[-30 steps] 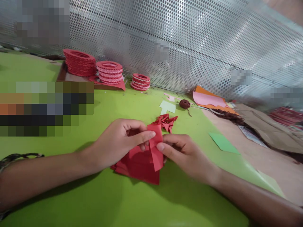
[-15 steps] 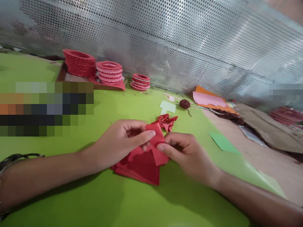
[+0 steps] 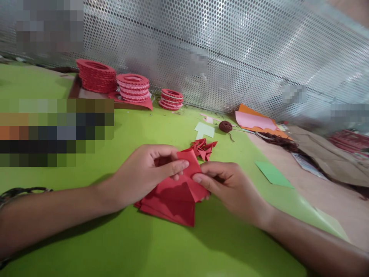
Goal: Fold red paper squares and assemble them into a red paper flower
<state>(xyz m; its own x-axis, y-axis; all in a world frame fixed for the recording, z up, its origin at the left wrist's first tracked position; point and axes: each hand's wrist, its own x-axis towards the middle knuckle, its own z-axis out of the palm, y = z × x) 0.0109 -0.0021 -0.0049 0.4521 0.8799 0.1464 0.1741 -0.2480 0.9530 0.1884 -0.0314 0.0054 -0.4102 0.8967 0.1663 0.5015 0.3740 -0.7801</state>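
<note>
Both hands meet at frame centre: the left hand [image 3: 145, 173] and right hand [image 3: 227, 188] each pinch a folded red paper square [image 3: 188, 171] just above a stack of red paper sheets [image 3: 173, 206] on the lime-green table [image 3: 115, 238]. Behind lies a small pile of folded red paper pieces [image 3: 203, 148]; stacks of red paper rings [image 3: 132, 87] stand upper left before the perforated metal screen [image 3: 230, 46].

At the centre of the frame, the left hand [image 3: 147, 173] and the right hand [image 3: 227, 184] are pinching a folded red paper piece [image 3: 190, 173] between thumbs and forefingers, holding it just above a stack of red paper sheets [image 3: 173, 204] lying on the green table cover [image 3: 115, 238]. Just behind, a small pile of folded red pieces [image 3: 203, 148] is sitting. Stacks of red rings [image 3: 132, 87] (three heaps) are standing at upper left, against the perforated metal screen [image 3: 230, 57].
</note>
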